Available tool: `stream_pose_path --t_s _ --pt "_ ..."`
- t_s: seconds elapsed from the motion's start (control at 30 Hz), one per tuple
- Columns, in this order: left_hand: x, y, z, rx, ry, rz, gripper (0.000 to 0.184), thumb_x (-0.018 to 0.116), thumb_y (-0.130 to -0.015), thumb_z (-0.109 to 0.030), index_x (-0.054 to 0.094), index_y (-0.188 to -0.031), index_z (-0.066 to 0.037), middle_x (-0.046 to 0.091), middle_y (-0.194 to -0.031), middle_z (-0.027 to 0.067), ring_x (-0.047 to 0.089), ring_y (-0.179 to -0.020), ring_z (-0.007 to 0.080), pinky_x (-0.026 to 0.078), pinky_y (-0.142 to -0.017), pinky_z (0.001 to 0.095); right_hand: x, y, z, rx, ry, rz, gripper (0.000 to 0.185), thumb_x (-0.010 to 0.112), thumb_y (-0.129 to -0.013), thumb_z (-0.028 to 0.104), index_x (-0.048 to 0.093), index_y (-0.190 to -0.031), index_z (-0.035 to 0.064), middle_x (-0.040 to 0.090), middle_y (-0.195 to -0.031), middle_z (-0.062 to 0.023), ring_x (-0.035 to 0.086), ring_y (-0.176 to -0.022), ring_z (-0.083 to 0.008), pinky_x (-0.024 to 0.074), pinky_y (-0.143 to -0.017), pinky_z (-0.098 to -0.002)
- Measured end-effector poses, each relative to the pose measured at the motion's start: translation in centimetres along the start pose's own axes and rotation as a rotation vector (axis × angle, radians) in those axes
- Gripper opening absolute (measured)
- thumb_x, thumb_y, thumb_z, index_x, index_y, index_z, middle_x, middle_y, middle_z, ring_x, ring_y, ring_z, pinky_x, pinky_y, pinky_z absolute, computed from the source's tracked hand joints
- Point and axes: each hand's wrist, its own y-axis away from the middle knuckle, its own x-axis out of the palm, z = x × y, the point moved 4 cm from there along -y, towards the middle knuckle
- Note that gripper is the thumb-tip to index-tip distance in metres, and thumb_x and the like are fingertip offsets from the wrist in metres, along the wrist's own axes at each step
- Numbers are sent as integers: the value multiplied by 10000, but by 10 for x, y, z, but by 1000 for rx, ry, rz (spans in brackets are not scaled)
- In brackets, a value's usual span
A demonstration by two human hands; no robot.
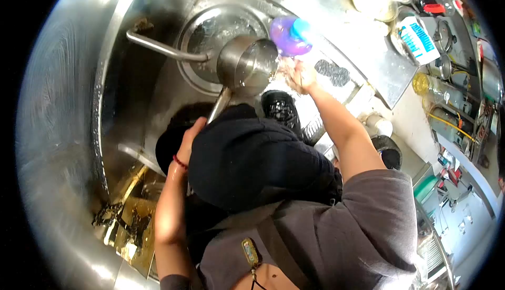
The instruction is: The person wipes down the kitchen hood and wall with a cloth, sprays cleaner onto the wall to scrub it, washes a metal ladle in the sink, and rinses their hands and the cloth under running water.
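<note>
My left hand (pixel 192 137), with a red bead bracelet at the wrist, is closed round the handle of a large metal ladle (pixel 235 65). The ladle is tilted to the right, and water runs from its rim. My right hand (pixel 301 77) is at the rim's right, in the splashing water, fingers apart and nothing visible in it; glare blurs the fingertips. Just above that hand is a bottle of purple liquid with a blue cap (pixel 289 35).
A curved metal pipe (pixel 165 47) reaches over a round metal basin (pixel 226 14) behind the ladle. A dark scrubbing pad (pixel 332 73) lies right of my right hand. Containers and a white-and-blue packet (pixel 418 40) crowd the upper right. A black shoe (pixel 280 108) is below.
</note>
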Motion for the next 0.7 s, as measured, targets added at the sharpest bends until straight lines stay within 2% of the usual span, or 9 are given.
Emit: stream_pose_path --t_s 0.07,0.1,0.17,0.2,0.33,0.37,0.47,0.57,0.7 --pt "-4 -4 -5 42 -122 -4 228 601 -836 -162 497 -971 -10 545 -802 75 462 -779 95 413 -712 258 -25 27 -13 61 -450 -233 343 534 -854 383 604 -898 50 630 -831 -145 615 -751 -300 490 -668 -366" --pt "-5 3 -6 41 -246 -3 226 611 -834 -147 498 -968 -5 544 -813 65 458 -787 92 409 -720 252 -39 54 -5 136 -141 -644 299 538 -859 307 561 -985 37 610 -924 -168 605 -831 -309 485 -721 -371" --pt "-3 7 -12 41 -196 1 227 631 -822 -110 506 -976 -1 541 -834 61 463 -806 91 402 -734 240 -4 63 -27 586 -1170 -232 244 513 -869 227 529 -1042 55 591 -1004 -187 596 -878 -323 480 -749 -392" --pt "-3 7 -10 43 -79 10 237 645 -812 -90 512 -988 -3 541 -846 58 470 -816 93 404 -737 240 -1 69 -21 218 -523 -483 166 503 -858 147 538 -1002 72 599 -975 -170 600 -848 -337 477 -735 -406" --pt "-12 1 -18 58 17 15 296 682 -784 -42 524 -1030 5 538 -880 49 489 -835 110 416 -739 250 -4 51 -31 167 -450 -394 108 533 -814 55 580 -911 52 625 -840 -110 617 -777 -294 481 -684 -369" --pt "-15 4 -14 37 -1 11 304 686 -781 -34 523 -1035 8 540 -882 49 493 -836 114 418 -740 252 38 36 -46 90 -946 -458 72 547 -814 20 585 -875 27 613 -769 -53 604 -740 -182 476 -646 -316" --pt "-21 3 -24 -4 -66 -93 306 674 -758 -56 523 -1011 23 544 -839 57 502 -787 127 426 -707 273 -28 65 -36 307 -1673 -65 138 574 -793 -37 596 -911 31 607 -760 -19 574 -694 -111 478 -632 -240" --pt "-28 -9 -24 23 -289 -220 280 643 -721 -98 515 -935 31 533 -745 98 520 -708 164 429 -651 308 -5 69 -54 387 -1794 -118 63 605 -799 -20 607 -852 15 575 -666 -21 526 -560 -92 441 -493 -236" --pt "-26 -41 -36 16 -404 -264 300 642 -703 -120 490 -903 44 532 -701 104 533 -600 172 440 -560 312 -13 63 -51 691 -1726 -235 109 653 -823 93 599 -880 17 630 -752 -67 565 -609 -107 472 -544 -238"
